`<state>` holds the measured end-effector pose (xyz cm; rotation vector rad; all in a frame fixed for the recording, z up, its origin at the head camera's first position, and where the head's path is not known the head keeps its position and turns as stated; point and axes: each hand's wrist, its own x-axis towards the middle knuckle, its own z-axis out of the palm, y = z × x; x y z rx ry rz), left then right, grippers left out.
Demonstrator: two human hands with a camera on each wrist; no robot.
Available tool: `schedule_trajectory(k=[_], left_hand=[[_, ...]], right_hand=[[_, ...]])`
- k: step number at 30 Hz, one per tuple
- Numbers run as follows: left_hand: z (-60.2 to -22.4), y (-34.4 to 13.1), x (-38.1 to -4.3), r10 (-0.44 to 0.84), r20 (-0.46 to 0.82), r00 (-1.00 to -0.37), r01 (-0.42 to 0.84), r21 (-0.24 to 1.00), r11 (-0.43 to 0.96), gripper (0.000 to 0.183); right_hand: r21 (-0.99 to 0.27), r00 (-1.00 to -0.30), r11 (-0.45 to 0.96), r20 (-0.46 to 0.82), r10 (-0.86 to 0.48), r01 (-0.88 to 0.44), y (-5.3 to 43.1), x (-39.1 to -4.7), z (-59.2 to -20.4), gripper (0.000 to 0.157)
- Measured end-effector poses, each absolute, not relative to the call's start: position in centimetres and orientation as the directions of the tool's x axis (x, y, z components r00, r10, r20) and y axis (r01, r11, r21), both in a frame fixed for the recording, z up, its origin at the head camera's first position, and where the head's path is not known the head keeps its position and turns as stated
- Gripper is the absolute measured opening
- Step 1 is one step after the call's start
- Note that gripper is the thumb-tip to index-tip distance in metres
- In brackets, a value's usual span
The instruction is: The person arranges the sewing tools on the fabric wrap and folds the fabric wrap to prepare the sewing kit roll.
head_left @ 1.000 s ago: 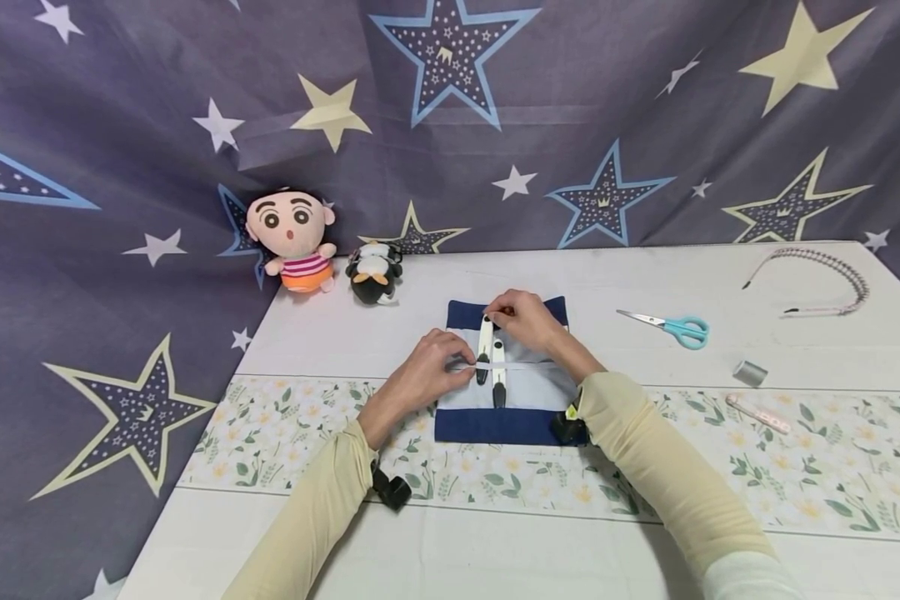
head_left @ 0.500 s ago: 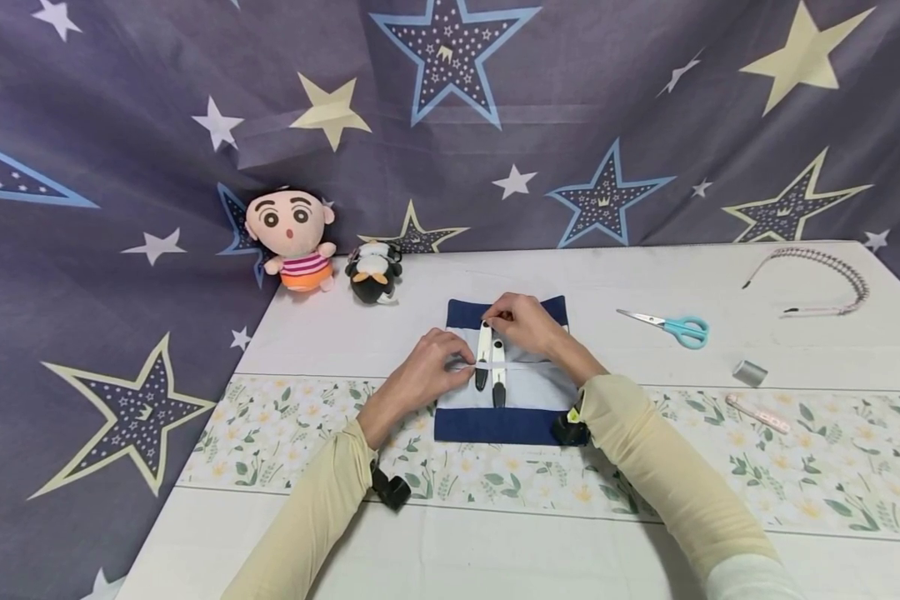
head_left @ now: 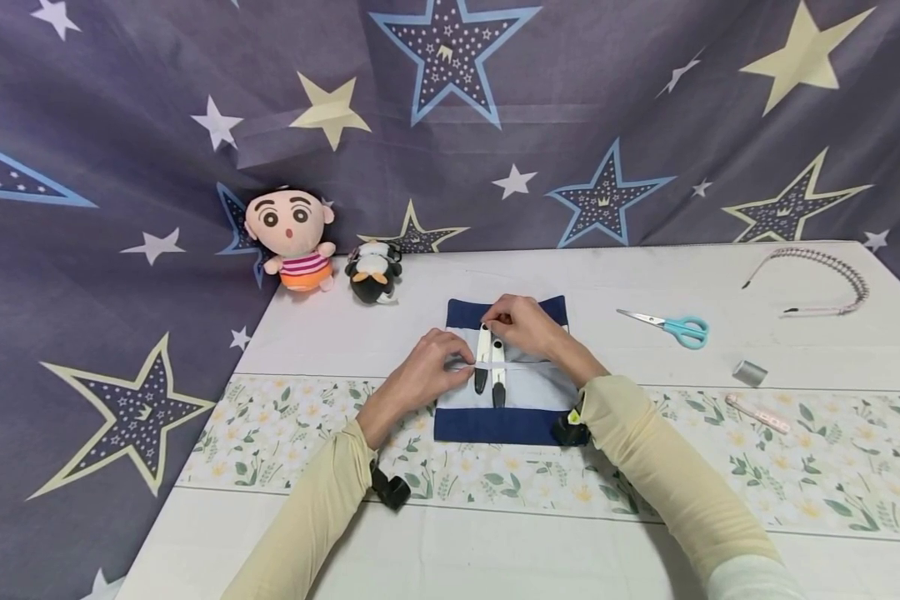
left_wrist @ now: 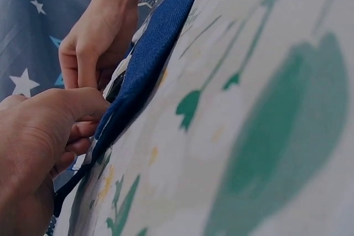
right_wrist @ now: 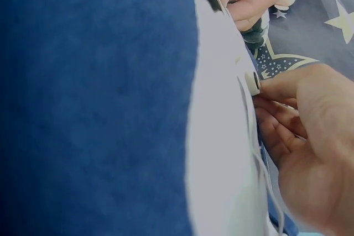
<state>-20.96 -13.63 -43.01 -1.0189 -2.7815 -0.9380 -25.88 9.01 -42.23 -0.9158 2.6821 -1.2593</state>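
Note:
A navy-bordered cloth organiser [head_left: 502, 426] with a pale grey middle lies open on the table. A narrow white elastic band [head_left: 528, 365] crosses it. Two slim white tools with black tips pass under this band side by side; their exact kind is unclear. My right hand [head_left: 528, 323] pinches the far end of the left tool [head_left: 483, 343], and its white end shows at the fingertips in the right wrist view. The second tool [head_left: 498, 367] lies just to the right, untouched. With thumb and fingers, my left hand [head_left: 429, 364] pinches the band beside the left tool.
Blue-handled scissors [head_left: 671, 326], a grey thread spool [head_left: 751, 373], a pink slim item [head_left: 757, 413] and a headband [head_left: 832, 262] lie to the right. A plush doll [head_left: 296, 242] and a penguin toy [head_left: 373, 273] sit at the back left, before a star-patterned curtain [head_left: 450, 167].
My right hand has moved slightly toward me, sliding the left tool further down under the band. The left hand keeps its place at the band.

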Motion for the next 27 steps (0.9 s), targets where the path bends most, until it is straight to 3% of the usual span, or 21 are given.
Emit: schedule_trajectory(k=[13,27], left_hand=[[-42.60,-14.03,-20.98,0.579,0.153,-0.801,0.541,0.601,0.588,0.005],[-42.69,-13.95,-20.92,0.567,0.157,-0.809,0.530,0.613,0.586,0.004]], right_hand=[[-0.718,-0.825,0.505,0.172,-0.539,-0.479,8.86,-25.60,-41.99,0.018],[-0.710,-0.818,0.509,0.166,-0.551,-0.486,8.87,-25.48,-41.95,0.017]])
